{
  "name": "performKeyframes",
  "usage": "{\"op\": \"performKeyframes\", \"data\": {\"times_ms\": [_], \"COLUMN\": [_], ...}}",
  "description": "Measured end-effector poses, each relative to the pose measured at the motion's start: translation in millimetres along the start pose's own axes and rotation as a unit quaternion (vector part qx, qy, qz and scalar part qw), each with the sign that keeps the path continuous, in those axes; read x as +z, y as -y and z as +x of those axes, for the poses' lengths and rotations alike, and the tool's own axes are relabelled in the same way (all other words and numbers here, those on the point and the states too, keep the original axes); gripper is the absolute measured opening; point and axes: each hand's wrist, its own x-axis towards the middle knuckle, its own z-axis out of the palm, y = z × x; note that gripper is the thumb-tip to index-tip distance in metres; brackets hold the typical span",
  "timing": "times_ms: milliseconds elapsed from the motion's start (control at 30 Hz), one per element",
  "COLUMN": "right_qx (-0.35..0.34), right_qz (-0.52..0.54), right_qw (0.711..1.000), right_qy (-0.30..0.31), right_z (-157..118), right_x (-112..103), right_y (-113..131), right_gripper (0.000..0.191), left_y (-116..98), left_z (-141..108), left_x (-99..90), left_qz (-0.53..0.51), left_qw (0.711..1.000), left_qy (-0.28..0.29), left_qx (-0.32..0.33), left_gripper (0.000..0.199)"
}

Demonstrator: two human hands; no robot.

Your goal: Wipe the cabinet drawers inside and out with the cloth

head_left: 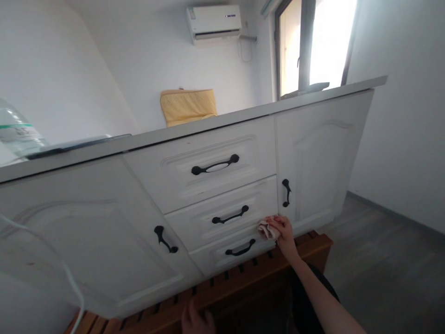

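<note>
My right hand (283,229) holds a crumpled pale pink cloth (267,229) against the white cabinet front (222,195), near the right edge of the drawers. The cloth lies to the right of the black handle (240,248) of the lowest drawer. Above it are the middle drawer's handle (230,215) and the top drawer's handle (215,165). At the bottom of the view my left hand (196,320) is at the edge of the brown slatted wooden bench (222,297); it is blurred and partly cut off, and whether it grips the edge is unclear.
A plastic bottle (21,130) and a flat dark object (79,144) stand on the cabinet top at the left. A white cable (71,278) hangs at the lower left. Behind the cabinet is a yellow-covered chair back (188,106). Grey floor (375,260) shows at the right.
</note>
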Motion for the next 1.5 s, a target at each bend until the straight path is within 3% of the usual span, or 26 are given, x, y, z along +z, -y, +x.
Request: {"op": "performKeyframes", "data": {"times_ms": [100, 167, 233, 300, 400, 500, 567, 667, 767, 900, 967, 1033, 1233, 1367, 1500], "right_qx": [0.071, 0.113, 0.147, 0.188, 0.306, 0.397, 0.412, 0.419, 0.417, 0.412, 0.406, 0.396, 0.316, 0.349, 0.349], "right_qz": [0.003, -0.001, -0.008, 0.005, 0.108, 0.195, 0.196, 0.162, 0.125, 0.136, 0.138, 0.132, 0.065, 0.047, -0.059], "right_qw": [0.997, 0.992, 0.987, 0.98, 0.945, 0.897, 0.89, 0.893, 0.9, 0.9, 0.898, 0.902, 0.946, 0.936, 0.927], "right_qy": [0.027, 0.058, 0.071, 0.063, 0.049, 0.012, -0.01, 0.008, 0.024, -0.052, -0.1, -0.108, -0.011, 0.03, 0.124], "right_z": [-24, -45, -72, -100, -135, -151, -151, -143, -134, -116, -102, -89, -76, -75, -52], "right_x": [-14, -25, -35, -43, -52, -64, -77, -104, -133, -159, -163, -159, -148, -173, -196], "right_y": [-4, -2, 5, 14, 32, 54, 67, 79, 79, 78, 81, 87, 105, 104, 117], "right_gripper": [0.034, 0.037, 0.037, 0.034, 0.034, 0.036, 0.035, 0.036, 0.038, 0.051, 0.056, 0.058, 0.052, 0.049, 0.047], "left_y": [-77, -123, -157, -176, -189, -199, -205, -205, -191, -160, -148, -140, -128, -114, -101], "left_z": [-11, -12, -6, 3, 14, 22, 24, 14, -18, -70, -87, -95, -105, -119, -134], "left_x": [-7.5, -21.0, -35.1, -45.3, -51.5, -53.7, -57.1, -66.8, -79.1, -96.4, -106.0, -116.1, -134.0, -123.5, -111.8], "left_qz": [-0.129, -0.151, -0.121, -0.09, -0.071, -0.053, -0.049, -0.06, -0.072, -0.079, -0.1, -0.13, -0.194, -0.212, -0.244], "left_qw": [0.976, 0.953, 0.939, 0.925, 0.926, 0.933, 0.935, 0.932, 0.93, 0.924, 0.915, 0.902, 0.878, 0.875, 0.872], "left_qy": [-0.029, 0.006, 0.071, 0.132, 0.156, 0.168, 0.181, 0.2, 0.205, 0.229, 0.257, 0.289, 0.344, 0.338, 0.284], "left_qx": [0.174, 0.265, 0.315, 0.344, 0.337, 0.312, 0.302, 0.297, 0.296, 0.296, 0.295, 0.292, 0.27, 0.275, 0.317], "left_gripper": [0.051, 0.05, 0.054, 0.057, 0.056, 0.051, 0.04, 0.031, 0.042, 0.049, 0.049, 0.048, 0.044, 0.045, 0.052]}}
